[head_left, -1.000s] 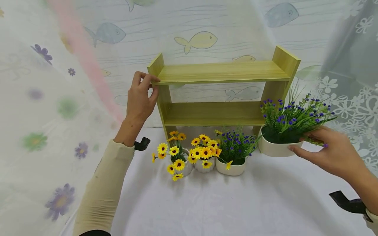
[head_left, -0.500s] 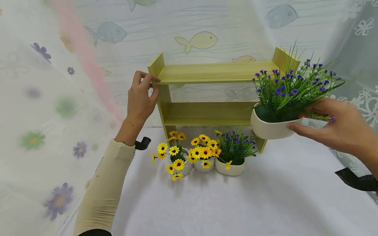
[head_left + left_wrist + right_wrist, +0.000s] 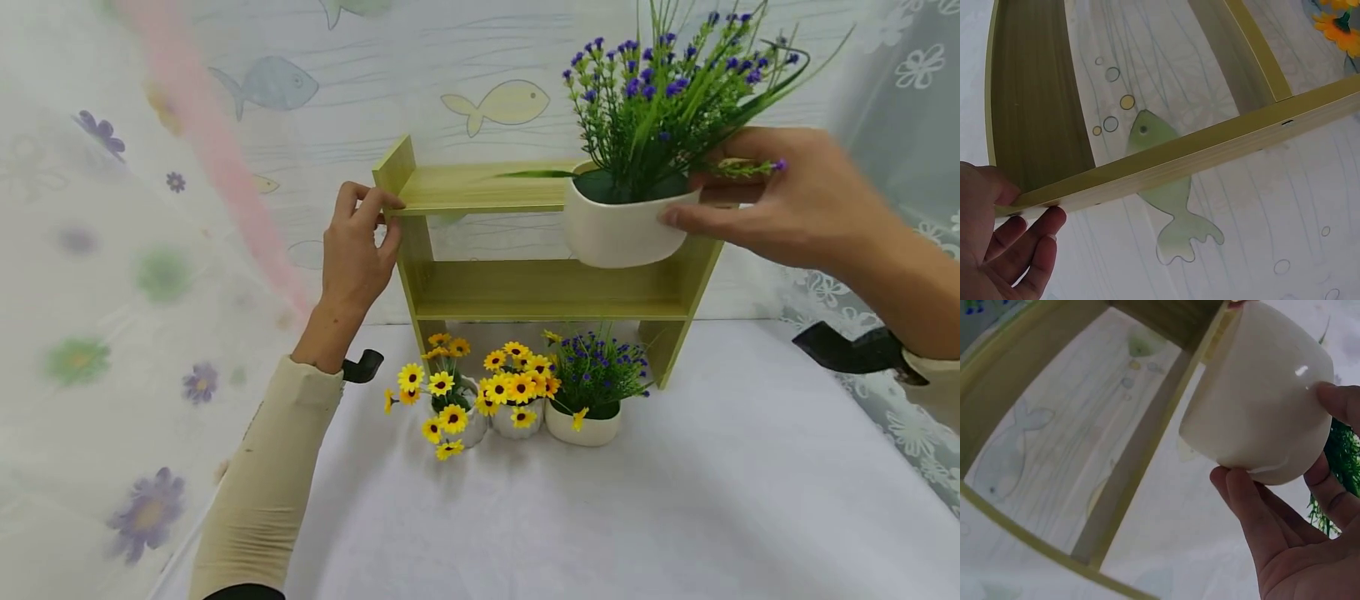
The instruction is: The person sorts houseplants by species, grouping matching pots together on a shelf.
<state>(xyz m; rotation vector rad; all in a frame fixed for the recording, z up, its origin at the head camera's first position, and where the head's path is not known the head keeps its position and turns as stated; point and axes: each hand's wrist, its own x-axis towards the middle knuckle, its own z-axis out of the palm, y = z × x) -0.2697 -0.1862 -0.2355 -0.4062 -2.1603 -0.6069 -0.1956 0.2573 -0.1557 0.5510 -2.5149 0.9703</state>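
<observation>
My right hand (image 3: pixel 806 200) grips the rim of a cream oval flowerpot (image 3: pixel 622 229) with purple flowers and long grassy leaves. This pot is up in front of the right part of a two-tier wooden shelf (image 3: pixel 480 183), overlapping its top board in the head view. From the right wrist, the pot's smooth wall (image 3: pixel 1260 400) shows with thumb and fingers around it. My left hand (image 3: pixel 358 250) pinches the shelf's left side at the top board. In the left wrist view the thumb lies on one face of the side panel (image 3: pixel 1179 156), the fingers on the other.
Below the shelf, a row stands on the white tablecloth (image 3: pixel 525 517): two white pots of yellow daisies (image 3: pixel 453 417) (image 3: pixel 517 387) and a cream pot of purple flowers (image 3: pixel 588 429). A curtain printed with fish (image 3: pixel 502 104) hangs behind.
My right hand has raised the pot of purple flowers from beside the shelf's lower right and carried it up and leftward to the top board's height. The left hand stays on the shelf.
</observation>
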